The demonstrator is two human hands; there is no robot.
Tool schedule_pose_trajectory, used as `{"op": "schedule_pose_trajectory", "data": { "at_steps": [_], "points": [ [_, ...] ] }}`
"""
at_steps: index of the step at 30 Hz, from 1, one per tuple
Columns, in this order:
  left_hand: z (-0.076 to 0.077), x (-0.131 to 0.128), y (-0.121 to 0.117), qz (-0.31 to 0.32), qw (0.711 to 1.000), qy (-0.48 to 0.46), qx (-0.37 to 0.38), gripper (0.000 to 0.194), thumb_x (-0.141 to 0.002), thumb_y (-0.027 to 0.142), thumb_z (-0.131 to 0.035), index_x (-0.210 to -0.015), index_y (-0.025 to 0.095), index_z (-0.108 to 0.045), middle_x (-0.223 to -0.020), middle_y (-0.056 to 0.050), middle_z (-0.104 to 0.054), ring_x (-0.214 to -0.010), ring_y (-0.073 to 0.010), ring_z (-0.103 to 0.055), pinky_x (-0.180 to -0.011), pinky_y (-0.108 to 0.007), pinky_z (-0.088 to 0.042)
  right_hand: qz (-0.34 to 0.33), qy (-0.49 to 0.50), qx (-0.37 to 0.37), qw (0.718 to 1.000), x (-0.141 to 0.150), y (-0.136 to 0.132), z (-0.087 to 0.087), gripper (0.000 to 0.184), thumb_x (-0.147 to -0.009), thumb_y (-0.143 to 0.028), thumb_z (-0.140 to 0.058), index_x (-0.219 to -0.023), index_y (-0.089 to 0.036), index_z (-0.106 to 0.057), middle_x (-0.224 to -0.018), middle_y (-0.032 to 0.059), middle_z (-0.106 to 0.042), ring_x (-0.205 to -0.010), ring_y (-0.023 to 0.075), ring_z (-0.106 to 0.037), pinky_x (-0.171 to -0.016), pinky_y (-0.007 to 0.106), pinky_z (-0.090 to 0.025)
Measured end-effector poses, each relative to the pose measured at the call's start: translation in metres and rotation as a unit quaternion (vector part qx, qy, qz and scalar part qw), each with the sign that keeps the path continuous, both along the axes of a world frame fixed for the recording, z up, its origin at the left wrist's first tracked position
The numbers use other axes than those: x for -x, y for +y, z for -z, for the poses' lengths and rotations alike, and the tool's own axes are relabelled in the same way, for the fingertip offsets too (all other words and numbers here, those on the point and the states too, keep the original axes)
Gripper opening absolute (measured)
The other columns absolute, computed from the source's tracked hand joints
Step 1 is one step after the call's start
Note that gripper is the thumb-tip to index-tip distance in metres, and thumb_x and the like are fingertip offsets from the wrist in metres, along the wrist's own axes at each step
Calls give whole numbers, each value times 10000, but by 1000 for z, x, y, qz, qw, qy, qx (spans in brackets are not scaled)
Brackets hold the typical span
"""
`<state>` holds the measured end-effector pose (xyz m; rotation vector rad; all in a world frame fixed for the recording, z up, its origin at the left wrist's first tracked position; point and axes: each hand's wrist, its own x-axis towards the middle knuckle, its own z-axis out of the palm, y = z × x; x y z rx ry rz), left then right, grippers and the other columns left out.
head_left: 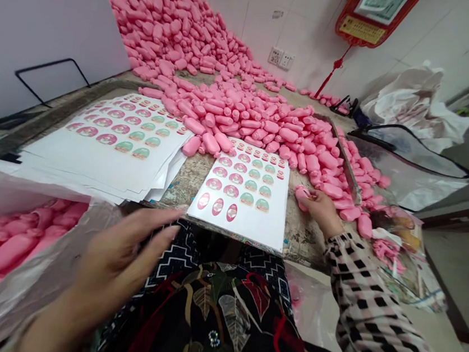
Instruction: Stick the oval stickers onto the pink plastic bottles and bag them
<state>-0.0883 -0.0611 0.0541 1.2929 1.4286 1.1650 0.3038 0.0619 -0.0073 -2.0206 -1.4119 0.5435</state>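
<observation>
A sheet of stickers [271, 225] lies on the worktable close to my body, with pink, green and red labels on it. My right hand [324, 210] is closed around a small pink bottle [301, 195], just to the right of that sheet. My left hand [128, 254] is in the air, left of the sheet's near corner, slightly blurred. Its fingers are stretched apart and nothing is in them. Behind the sheet spreads a large heap of pink bottles [242, 109].
On the left side of the table sits a stack of sticker sheets [71, 157]. An open bag [102, 223] at lower left contains pink bottles, some labelled. A wooden strip [348, 166] borders the heap on the right. Plastic bags [414, 157] lie beyond it.
</observation>
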Motion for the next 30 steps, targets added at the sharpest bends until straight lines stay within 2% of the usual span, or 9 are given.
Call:
{"op": "schedule_pose_trajectory", "data": {
  "at_steps": [3,6,9,12,16,20,23,28,30],
  "points": [
    [12,-39,17,84,995,-30,32,258,-730,328,-646,-972,255,-698,-989,-51,-672,-953,-221,-591,-895,-325,-438,15,190,-40,981,34,-19,-8,417,-624,-366,-690,-965,-149,-587,-843,65,-656,-685,165,-574,-603,278,-437],
    [30,-65,34,123,969,-158,144,360,-769,342,-611,-1101,204,-629,-976,-83,-672,-848,-195,-629,-790,-320,-485,-57,389,2,920,88,-46,-14,432,-621,-364,-713,-984,-190,-555,-872,23,-643,-644,121,-563,-590,250,-442],
    [41,-79,40,116,935,-265,206,441,-775,321,-618,-1194,201,-555,-1098,-103,-632,-892,-187,-625,-808,-328,-479,-96,490,64,864,138,-69,-14,415,-617,-347,-732,-959,-205,-545,-834,1,-634,-636,113,-563,-591,240,-445],
    [46,-84,39,104,909,-334,225,462,-774,292,-628,-1218,206,-534,-1154,-99,-603,-983,-184,-592,-842,-308,-463,-131,527,71,837,167,-82,-10,359,-673,-352,-696,-971,-220,-548,-802,-11,-626,-679,118,-571,-640,246,-449],
    [53,-84,36,93,904,-360,212,364,-766,311,-638,-1114,211,-603,-1094,-66,-627,-972,-158,-579,-806,-243,-458,-167,492,70,851,178,-90,-5,331,-709,-381,-665,-986,-227,-567,-771,-19,-623,-695,124,-567,-672,257,-444],
    [60,-77,33,99,889,-392,214,244,-747,287,-659,-969,187,-636,-955,-36,-651,-878,-119,-591,-777,-204,-458,-234,420,45,876,178,-95,-5,279,-771,-385,-606,-1012,-243,-603,-891,-2,-631,-864,146,-566,-808,286,-427],
    [62,-70,33,96,880,-403,234,250,-744,280,-658,-971,194,-600,-933,-32,-639,-814,-133,-612,-736,-249,-490,-275,370,73,884,167,-90,-7,342,-770,-394,-605,-1082,-255,-591,-889,-2,-617,-845,147,-560,-792,287,-429],
    [58,-58,38,84,927,-297,214,312,-721,325,-658,-969,206,-511,-698,-1,-603,-618,-150,-598,-591,-274,-483,-216,122,12,969,139,-65,2,316,-834,-436,-497,-1065,-250,-605,-939,22,-594,-823,159,-541,-743,293,-406],
    [57,-57,41,93,960,-190,181,287,-701,334,-663,-915,211,-517,-633,26,-561,-557,-127,-547,-535,-232,-437,-202,2,-12,979,134,-57,7,262,-862,-407,-451,-962,-253,-639,-921,23,-590,-835,167,-542,-723,286,-389]
  ]
}}
